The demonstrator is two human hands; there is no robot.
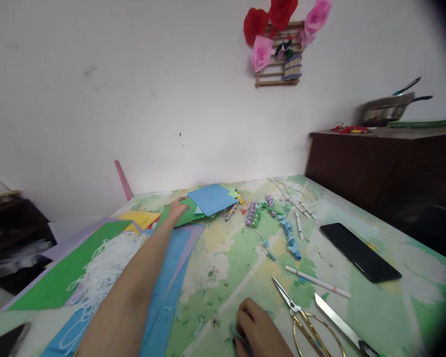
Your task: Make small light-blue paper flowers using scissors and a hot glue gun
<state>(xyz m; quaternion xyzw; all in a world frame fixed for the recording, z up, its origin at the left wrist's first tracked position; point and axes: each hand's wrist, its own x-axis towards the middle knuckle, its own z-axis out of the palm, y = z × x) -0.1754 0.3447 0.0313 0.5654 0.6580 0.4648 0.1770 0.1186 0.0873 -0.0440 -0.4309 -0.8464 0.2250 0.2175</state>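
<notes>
The left hand (177,210) is stretched towards the wall side of the table (208,267), and its fingers are placed over the green sheet (188,216), beside the left corner of the blue square sheet (212,199); whether any paper is pinched cannot be told. The right hand (258,327) is kept near the bottom edge of the view, with its fingers curled, and a small blue-green piece (239,334), partly hidden, is held between them and the thumb. To the right of this hand, the scissors (295,308) are laid with their blades slightly parted, and next to them the knife (338,320) is seen. Farther right, a black phone (360,252) is placed flat. Above the scissors, a white stick (317,281) is laid, and the blue frilled roll (290,239) is located beyond it. Under the left forearm, white string (109,263) is heaped loosely on coloured sheets.
</notes>
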